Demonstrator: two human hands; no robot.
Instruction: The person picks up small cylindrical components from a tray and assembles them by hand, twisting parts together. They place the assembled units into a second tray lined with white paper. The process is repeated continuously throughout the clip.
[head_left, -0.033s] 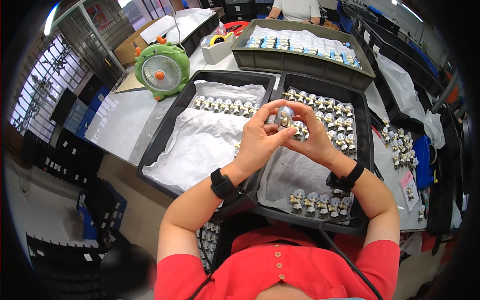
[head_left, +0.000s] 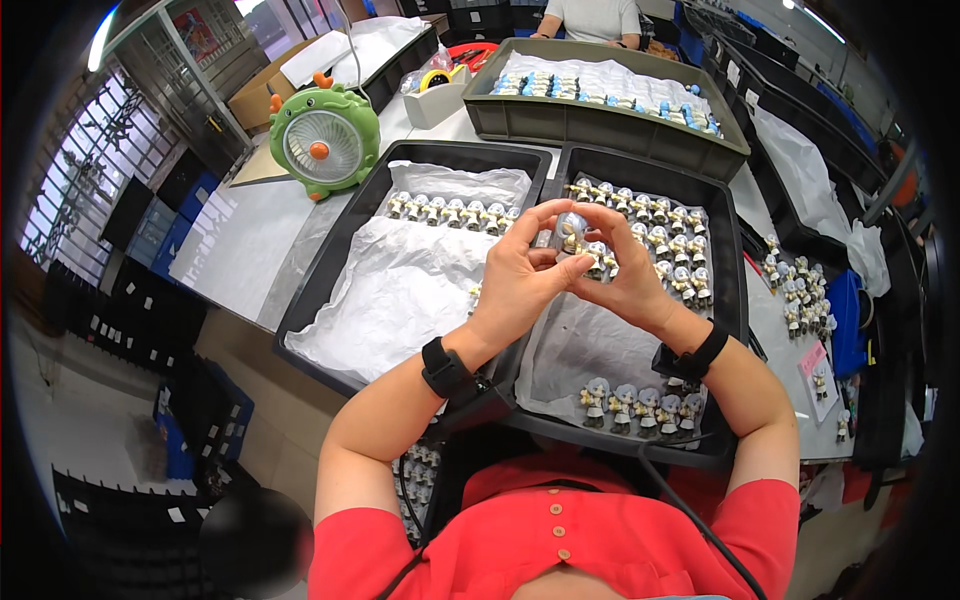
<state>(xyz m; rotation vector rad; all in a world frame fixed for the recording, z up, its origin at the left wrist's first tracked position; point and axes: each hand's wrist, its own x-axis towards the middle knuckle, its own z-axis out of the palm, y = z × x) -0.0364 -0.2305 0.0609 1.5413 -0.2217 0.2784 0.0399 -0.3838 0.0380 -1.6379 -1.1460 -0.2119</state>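
The grey-haired figurine (head_left: 571, 232) sits pinched between the fingers of the left hand (head_left: 515, 287) and right hand (head_left: 632, 278), raised above the black tray (head_left: 729, 240); a slackened pinch could drop it, perhaps toppling or scuffing the standing rows of figures (head_left: 683, 250) below.
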